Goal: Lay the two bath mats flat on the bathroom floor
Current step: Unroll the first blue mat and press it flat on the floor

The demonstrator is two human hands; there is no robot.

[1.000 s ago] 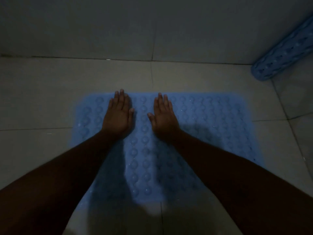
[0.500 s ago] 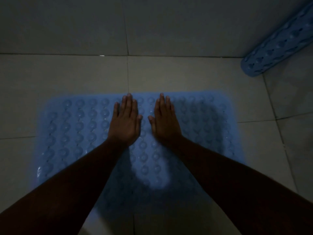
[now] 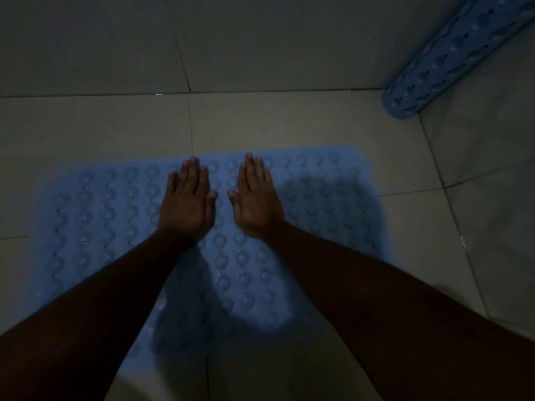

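A blue bath mat (image 3: 95, 215) with rows of round bumps lies spread flat on the tiled floor in the middle of the view. My left hand (image 3: 188, 201) and my right hand (image 3: 256, 198) rest palm down on it, side by side near its far edge, fingers straight and holding nothing. A second blue mat (image 3: 451, 59) stays rolled into a tube at the upper right, leaning in the corner against the wall. My forearms cover part of the flat mat's near side.
Light floor tiles (image 3: 289, 123) surround the mat, with bare floor beyond its far edge and to the right. The tiled wall (image 3: 260, 39) rises along the back. The room is dim, and a shadow falls on the mat's near part.
The view has shifted so that more of the mat's left side shows. My hands stay flat on the mat, pressed near its far edge.
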